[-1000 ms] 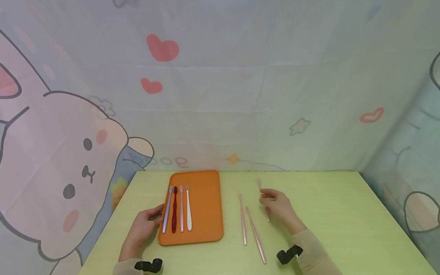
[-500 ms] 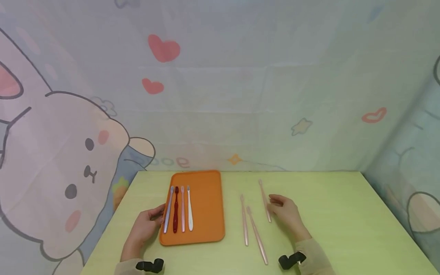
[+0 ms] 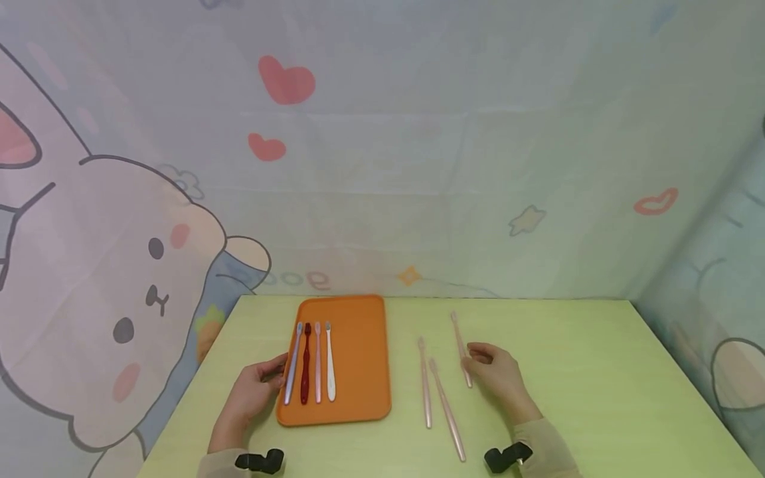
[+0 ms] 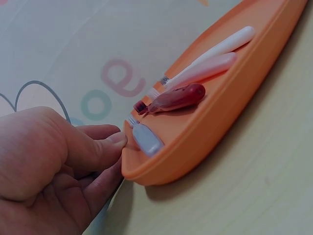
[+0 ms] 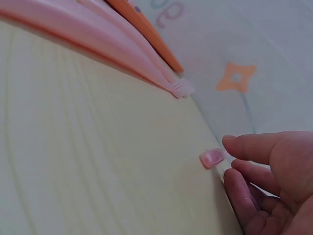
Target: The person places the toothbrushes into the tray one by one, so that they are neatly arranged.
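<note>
One orange tray (image 3: 361,362) sits at the L side of a lt-green table (image 3: 603,392), bearing 4 toothbrushes side by side, 1 ea.: lavender brush (image 3: 293,365), dark-red brush (image 3: 305,372), pink brush (image 3: 318,372) and white brush (image 3: 331,375), heads toward the far edge. Three more, all pink, lie on the tabletop R of the tray: near-tray brush (image 3: 425,388), middle brush (image 3: 447,411) and far-right brush (image 3: 458,335), for a total of 7. A person's left hand (image 3: 254,392) pinches the tray's L rim, thumb on top, w/ no gap seen btwn thumb and edge. The right hand (image 3: 496,375) is at the far-right brush, fingers loosely bent, thumb and fingertips parted; it grips nothing, and whether skin meets handle is hard to tell. One black device (image 3: 259,462) is on the L sleeve, a 2nd, R black device (image 3: 508,458), on the other; both sleeves run out of frame at bottom. L fingertips are partly hidden by the tray. In the R wrist view the far-right brush is foreshortened to a blunt pink end, the other 2 tabletop brushes overlap, cut off upper L, and only a sliver of tray shows.
</note>
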Demonstrator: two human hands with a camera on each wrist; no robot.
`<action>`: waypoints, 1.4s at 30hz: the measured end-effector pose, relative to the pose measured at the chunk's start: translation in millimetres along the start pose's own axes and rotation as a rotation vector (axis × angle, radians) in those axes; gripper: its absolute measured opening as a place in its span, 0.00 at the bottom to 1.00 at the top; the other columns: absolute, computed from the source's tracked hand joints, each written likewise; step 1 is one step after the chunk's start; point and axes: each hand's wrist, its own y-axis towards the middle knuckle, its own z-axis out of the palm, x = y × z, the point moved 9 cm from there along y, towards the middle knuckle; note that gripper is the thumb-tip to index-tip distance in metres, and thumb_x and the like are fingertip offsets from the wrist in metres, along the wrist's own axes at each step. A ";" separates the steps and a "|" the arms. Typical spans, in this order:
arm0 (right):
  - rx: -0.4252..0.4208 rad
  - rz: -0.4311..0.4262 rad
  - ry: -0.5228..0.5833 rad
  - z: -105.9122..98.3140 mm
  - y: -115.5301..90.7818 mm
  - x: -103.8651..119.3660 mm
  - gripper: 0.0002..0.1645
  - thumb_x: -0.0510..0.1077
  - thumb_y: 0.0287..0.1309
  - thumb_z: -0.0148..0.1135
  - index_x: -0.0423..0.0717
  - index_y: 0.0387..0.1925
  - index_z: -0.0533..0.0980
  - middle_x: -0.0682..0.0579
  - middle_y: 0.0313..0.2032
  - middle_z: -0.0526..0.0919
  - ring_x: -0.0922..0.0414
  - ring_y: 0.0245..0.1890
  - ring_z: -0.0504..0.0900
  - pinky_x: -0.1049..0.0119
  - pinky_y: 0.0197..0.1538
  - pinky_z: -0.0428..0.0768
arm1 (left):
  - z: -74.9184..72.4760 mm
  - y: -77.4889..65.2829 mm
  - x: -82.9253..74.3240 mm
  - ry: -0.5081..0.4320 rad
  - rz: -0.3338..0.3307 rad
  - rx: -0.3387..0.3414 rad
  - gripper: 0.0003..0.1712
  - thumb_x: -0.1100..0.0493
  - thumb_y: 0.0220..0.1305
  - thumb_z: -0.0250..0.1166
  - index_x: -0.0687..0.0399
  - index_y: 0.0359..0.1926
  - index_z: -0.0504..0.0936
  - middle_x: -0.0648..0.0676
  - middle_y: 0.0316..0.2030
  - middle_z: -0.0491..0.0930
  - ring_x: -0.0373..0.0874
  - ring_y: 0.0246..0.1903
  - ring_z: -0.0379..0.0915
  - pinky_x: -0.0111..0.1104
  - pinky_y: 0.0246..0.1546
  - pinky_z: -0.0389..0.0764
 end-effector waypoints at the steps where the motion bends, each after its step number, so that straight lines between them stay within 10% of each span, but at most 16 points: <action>1: 0.001 0.001 -0.002 0.2 -0.5 0.1 0.29 0.45 0.68 0.72 0.35 0.65 0.80 0.39 0.56 0.87 0.43 0.58 0.85 0.54 0.61 0.81 | 0.0 0.1 0.4 0.004 0.003 0.003 0.28 0.74 0.71 0.62 0.67 0.71 0.77 0.66 0.60 0.84 0.63 0.66 0.74 0.59 0.74 0.63; 42: -0.009 -0.081 -0.239 3.1 5.0 26.7 0.24 0.38 0.55 0.71 0.33 0.55 0.85 0.50 0.40 0.88 0.54 0.41 0.82 0.59 0.46 0.80 | -0.9 -4.4 -4.7 0.005 -0.002 0.002 0.28 0.74 0.71 0.62 0.67 0.71 0.77 0.67 0.62 0.83 0.65 0.68 0.73 0.60 0.75 0.61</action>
